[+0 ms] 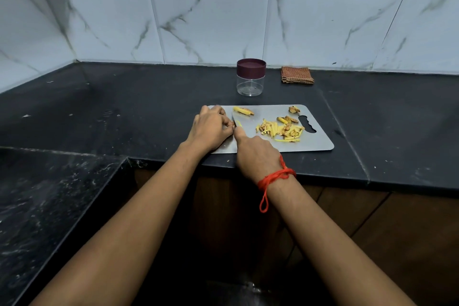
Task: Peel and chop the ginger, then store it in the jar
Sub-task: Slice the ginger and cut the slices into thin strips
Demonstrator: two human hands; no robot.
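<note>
A grey cutting board point(315, 143) lies on the black counter. My left hand point(211, 129) pinches a small ginger piece at the board's left end, the piece mostly hidden under my fingers. My right hand point(255, 156) grips a knife whose handle is hidden; its blade point(234, 120) stands right beside that piece, and a thin yellow sliver point(239, 123) lies by it. A peeled ginger chunk point(243, 110) lies at the board's far edge. Chopped ginger strips point(280, 130) are piled toward the right, with peel scraps point(288, 120) behind them. The clear jar point(250, 87) with its maroon lid on stands behind the board.
A folded brown checked cloth point(297, 75) lies at the back by the tiled wall. The black counter point(124, 107) stretches left and right of the board. A lower black ledge point(49, 194) sits at the near left.
</note>
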